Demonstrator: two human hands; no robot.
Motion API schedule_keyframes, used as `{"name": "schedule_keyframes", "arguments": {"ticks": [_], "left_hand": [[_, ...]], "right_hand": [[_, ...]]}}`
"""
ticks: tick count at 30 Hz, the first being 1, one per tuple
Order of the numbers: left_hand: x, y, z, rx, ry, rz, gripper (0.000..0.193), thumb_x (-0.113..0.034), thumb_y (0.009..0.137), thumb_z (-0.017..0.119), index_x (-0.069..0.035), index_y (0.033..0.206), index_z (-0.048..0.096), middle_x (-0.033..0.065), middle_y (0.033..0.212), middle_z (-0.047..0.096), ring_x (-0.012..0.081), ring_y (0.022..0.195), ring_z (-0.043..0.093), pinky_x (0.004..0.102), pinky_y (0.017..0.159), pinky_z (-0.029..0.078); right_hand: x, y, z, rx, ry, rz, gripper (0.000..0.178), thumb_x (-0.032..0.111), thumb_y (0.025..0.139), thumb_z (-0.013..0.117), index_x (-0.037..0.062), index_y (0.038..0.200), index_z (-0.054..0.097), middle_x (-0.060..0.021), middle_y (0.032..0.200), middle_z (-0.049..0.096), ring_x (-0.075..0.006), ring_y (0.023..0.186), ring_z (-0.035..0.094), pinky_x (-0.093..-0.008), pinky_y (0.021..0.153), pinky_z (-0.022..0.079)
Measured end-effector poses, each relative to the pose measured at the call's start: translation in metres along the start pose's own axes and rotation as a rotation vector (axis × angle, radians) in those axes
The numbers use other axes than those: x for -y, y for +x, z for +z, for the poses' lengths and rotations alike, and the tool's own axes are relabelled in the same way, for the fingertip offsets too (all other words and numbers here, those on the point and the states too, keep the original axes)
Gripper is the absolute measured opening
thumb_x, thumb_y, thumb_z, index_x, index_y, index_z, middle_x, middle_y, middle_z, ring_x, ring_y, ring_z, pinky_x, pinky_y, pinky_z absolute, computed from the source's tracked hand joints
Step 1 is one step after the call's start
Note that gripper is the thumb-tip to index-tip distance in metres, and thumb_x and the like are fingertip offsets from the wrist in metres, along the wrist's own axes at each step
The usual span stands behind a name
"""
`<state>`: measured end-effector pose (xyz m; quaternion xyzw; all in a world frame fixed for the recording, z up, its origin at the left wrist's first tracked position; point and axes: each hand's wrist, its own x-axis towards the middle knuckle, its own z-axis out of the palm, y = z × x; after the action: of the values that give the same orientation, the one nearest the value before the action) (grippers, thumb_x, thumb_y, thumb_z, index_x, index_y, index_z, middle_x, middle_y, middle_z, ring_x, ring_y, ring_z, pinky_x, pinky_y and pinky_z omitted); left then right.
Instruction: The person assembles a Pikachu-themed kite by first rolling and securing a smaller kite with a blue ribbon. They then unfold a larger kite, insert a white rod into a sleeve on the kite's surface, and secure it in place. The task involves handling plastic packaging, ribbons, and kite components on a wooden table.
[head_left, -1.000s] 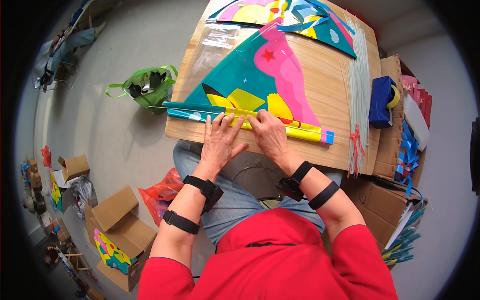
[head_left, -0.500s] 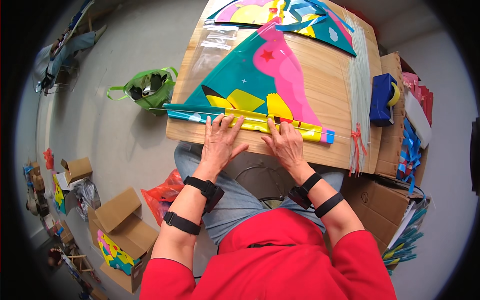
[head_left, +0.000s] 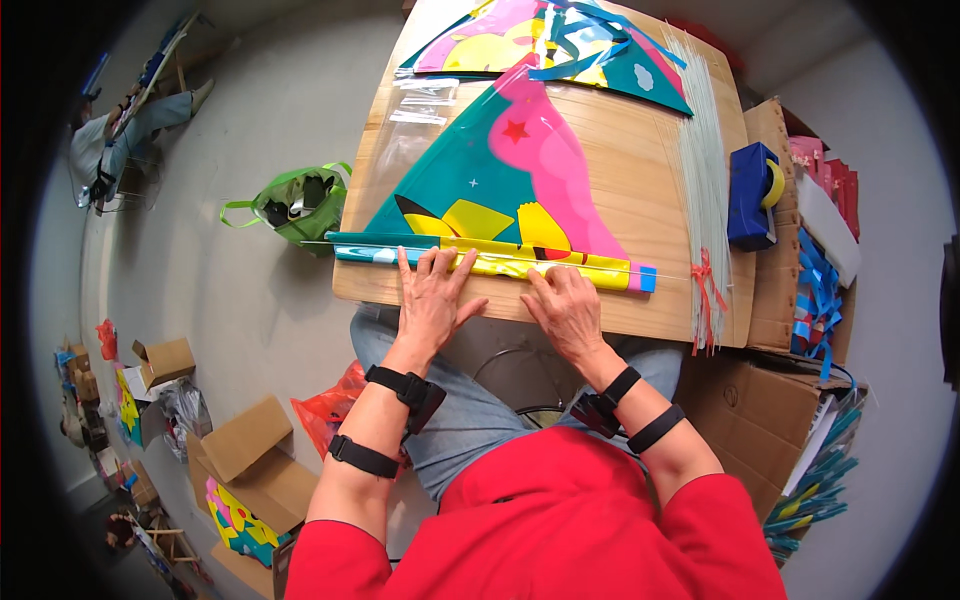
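Observation:
A triangular printed plastic kite sail, teal, pink and yellow, lies on the wooden table with its tip pointing away from me. Its near edge is folded into a narrow hem, along which a thin pale rod runs, sticking out at both ends. My left hand presses the hem left of centre, fingers spread and thumb apart. To its right, my right hand rests bent fingertips on the same hem, thumb apart at the table's near edge. Neither hand is wrapped round anything.
More printed sheets with blue ribbons lie at the far side of the table. A bundle of thin rods runs down its right side. Beyond it stand a blue tape dispenser and cardboard boxes. A green bag sits left.
The fingers of both hands have shifted slightly along the hem, the right ones now more bent. The whole scene has moved a little in the picture as the view shifted.

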<state>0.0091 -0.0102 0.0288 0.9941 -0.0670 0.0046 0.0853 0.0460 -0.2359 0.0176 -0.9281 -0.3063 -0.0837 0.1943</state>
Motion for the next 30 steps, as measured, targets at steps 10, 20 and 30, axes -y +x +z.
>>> {"name": "schedule_keyframes", "arguments": {"ticks": [10,20,30], "left_hand": [[0.006,0.012,0.005,-0.035,-0.053,0.152,0.059,-0.039,0.086,0.067,-0.003,0.131,0.055,0.0090,0.130,0.051,0.0263,0.127,0.045,0.0495,0.116,0.025],[0.010,0.020,0.005,-0.084,-0.145,0.115,0.046,-0.033,0.083,0.071,-0.009,0.121,0.063,0.0035,0.121,0.055,0.0213,0.122,0.050,0.0499,0.116,0.026],[0.008,0.022,0.000,-0.037,-0.166,0.081,0.051,-0.039,0.083,0.069,-0.004,0.120,0.063,0.0083,0.113,0.059,0.0240,0.118,0.053,0.0474,0.115,0.029]], "right_hand": [[-0.034,0.069,-0.018,-0.069,0.165,-0.037,0.014,0.012,0.082,0.067,0.0055,0.094,0.066,-0.0096,0.095,0.065,-0.0278,0.095,0.060,-0.0407,0.085,0.045],[-0.089,0.282,0.033,-0.032,-0.290,-0.361,0.016,0.013,0.090,0.052,0.0106,0.095,0.067,-0.0061,0.097,0.066,-0.0241,0.103,0.060,-0.0379,0.089,0.046],[-0.078,0.334,0.054,0.251,-0.642,-0.640,0.012,0.014,0.086,0.055,0.0102,0.084,0.067,-0.0030,0.090,0.065,-0.0205,0.104,0.058,-0.0361,0.094,0.043]]}}
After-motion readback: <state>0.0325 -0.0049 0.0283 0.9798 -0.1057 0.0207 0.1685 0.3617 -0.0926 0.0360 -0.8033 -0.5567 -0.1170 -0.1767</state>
